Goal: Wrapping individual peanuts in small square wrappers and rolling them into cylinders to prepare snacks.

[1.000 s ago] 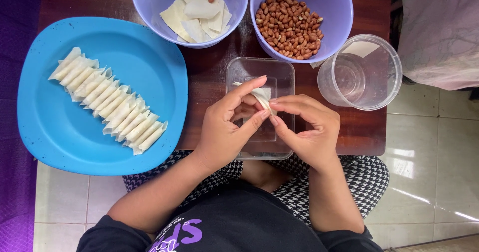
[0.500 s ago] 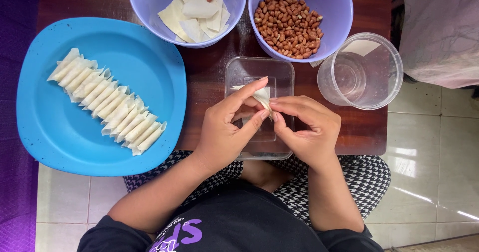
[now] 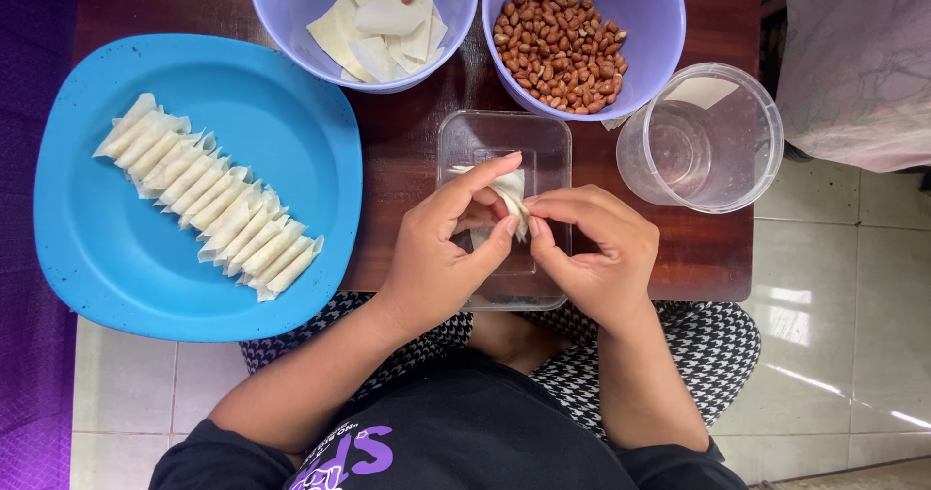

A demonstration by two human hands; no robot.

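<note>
wrapper (image 3: 509,191) between both hands | left hand (image 3: 441,252), right hand (image 3: 596,257) pinching it together

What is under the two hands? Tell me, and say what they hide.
Under the left hand and right hand sits a clear rectangular container on the dark wooden table. Both pinch a pale wrapper. The hands cover the container's middle, so its contents cannot be told.
</note>
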